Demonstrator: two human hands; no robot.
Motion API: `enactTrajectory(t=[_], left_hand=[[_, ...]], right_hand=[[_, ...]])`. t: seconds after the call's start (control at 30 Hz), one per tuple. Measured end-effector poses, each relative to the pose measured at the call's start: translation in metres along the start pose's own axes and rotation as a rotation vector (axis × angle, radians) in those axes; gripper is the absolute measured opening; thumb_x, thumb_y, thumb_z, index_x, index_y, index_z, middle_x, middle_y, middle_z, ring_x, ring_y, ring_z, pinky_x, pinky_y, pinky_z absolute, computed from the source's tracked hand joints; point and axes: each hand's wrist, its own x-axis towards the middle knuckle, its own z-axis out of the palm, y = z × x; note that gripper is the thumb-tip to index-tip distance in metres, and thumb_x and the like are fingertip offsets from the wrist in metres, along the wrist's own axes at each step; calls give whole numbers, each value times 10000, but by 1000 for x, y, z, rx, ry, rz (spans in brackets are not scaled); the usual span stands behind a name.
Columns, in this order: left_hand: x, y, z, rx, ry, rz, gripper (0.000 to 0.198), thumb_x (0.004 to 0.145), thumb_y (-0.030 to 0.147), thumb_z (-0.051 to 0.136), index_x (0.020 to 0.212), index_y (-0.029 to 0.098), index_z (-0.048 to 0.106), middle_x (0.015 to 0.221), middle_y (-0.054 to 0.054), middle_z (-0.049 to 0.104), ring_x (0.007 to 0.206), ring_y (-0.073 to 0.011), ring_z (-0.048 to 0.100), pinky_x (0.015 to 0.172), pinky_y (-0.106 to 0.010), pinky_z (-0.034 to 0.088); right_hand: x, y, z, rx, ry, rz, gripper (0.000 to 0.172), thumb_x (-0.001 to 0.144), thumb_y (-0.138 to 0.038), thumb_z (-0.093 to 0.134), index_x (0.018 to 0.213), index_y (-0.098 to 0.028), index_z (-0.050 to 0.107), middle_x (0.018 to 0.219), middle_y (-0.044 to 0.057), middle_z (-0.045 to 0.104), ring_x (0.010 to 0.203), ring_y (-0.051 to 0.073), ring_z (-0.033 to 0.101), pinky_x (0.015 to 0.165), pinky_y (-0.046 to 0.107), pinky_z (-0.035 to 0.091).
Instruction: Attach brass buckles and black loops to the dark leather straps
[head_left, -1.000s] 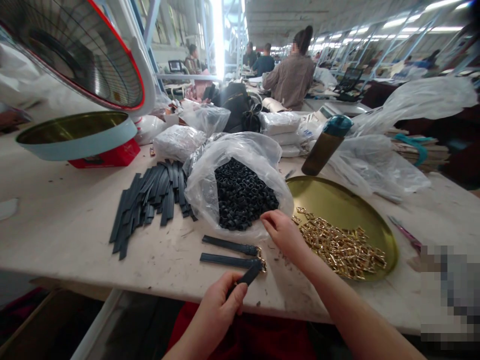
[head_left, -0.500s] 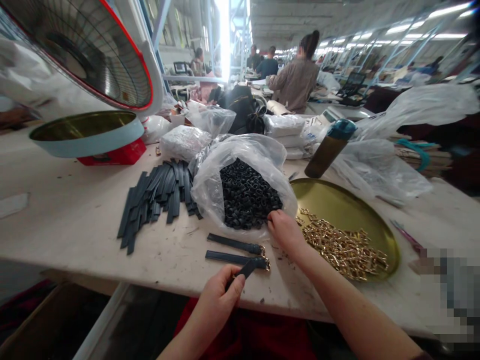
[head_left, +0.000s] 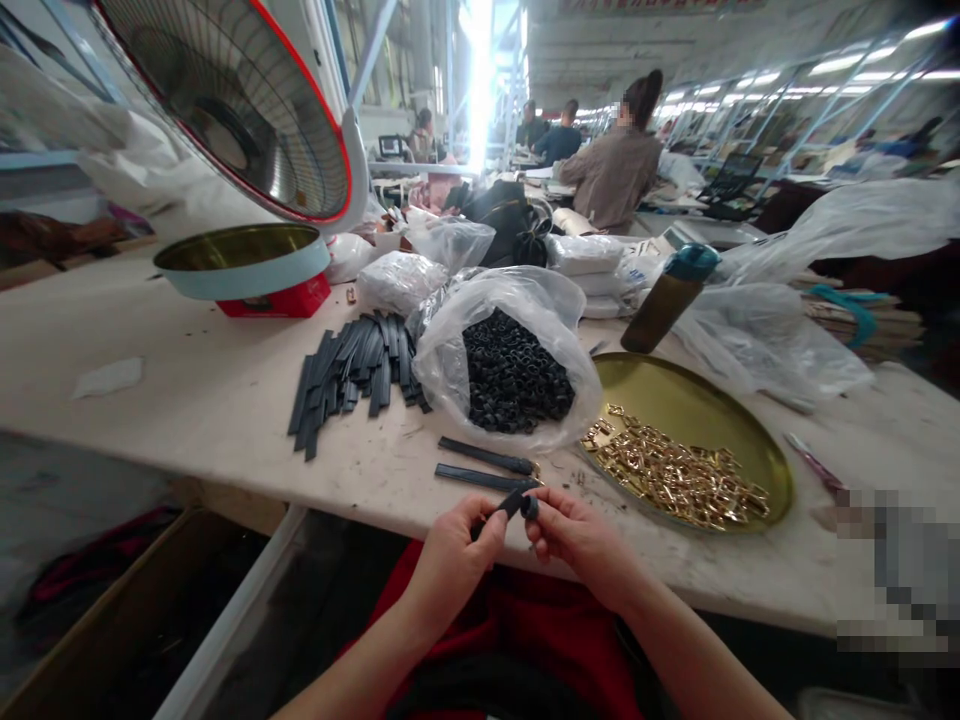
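My left hand (head_left: 456, 548) pinches a dark strap (head_left: 508, 504) at the table's near edge. My right hand (head_left: 576, 535) meets it there, fingers pinched on a small dark loop (head_left: 529, 507) at the strap's tip. Two finished straps (head_left: 486, 467) with gold buckles lie just beyond my hands. Behind them an open clear bag (head_left: 450, 370) holds a heap of dark loops (head_left: 516, 375). A round gold tray (head_left: 697, 410) with several gold buckles (head_left: 679, 476) sits to the right. A pile of plain dark straps (head_left: 352, 368) lies to the left.
A fan (head_left: 240, 100) stands over a gold-lined tin (head_left: 244, 262) at the back left. A bottle (head_left: 667, 297), plastic bags and stacked packets crowd the back. Pink-handled scissors (head_left: 814, 465) lie far right. A cardboard box (head_left: 97, 620) sits under the table. People work at benches behind.
My right hand left the bag of loops and came back to the table edge with a loop. It now meets the strap in my left hand. The camera has swung left.
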Motion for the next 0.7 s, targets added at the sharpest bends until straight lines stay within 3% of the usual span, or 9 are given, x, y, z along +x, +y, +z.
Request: enactTrajectory(t=[0.27, 0.5, 0.6, 0.7], left_hand=[[-12, -3, 2, 182, -63, 8, 234, 800, 346, 458, 656, 180, 540, 527, 52, 441, 500, -100, 395, 471, -210, 251], [-9, -3, 5, 157, -201, -39, 226, 791, 328, 458, 628, 178, 507, 515, 55, 444, 489, -93, 397, 460, -206, 257], [-10, -1, 6, -9, -247, -52, 162, 800, 282, 448, 879, 172, 536, 582, 53, 508, 511, -94, 442, 495, -201, 320], [-10, -1, 5, -135, -278, -61, 321, 795, 189, 414, 1116, 165, 420, 672, 40, 558, 521, -85, 460, 536, -205, 357]], right_hand=[[-14, 13, -3, -81, 51, -39, 425, 684, -567, 591, 832, -169, 594, 583, -23, 587, 503, 91, 506, 521, 232, 396], [-15, 28, -3, -179, 36, -80, 365, 643, -522, 654, 740, -171, 630, 526, -42, 535, 467, 74, 425, 451, 212, 328], [-11, 29, -6, -128, 98, -88, 364, 637, -510, 667, 748, -167, 616, 569, -33, 562, 481, 73, 441, 463, 210, 343], [-9, 31, -5, -98, 152, -110, 342, 642, -489, 678, 702, -169, 572, 577, -35, 562, 502, 75, 456, 487, 211, 360]])
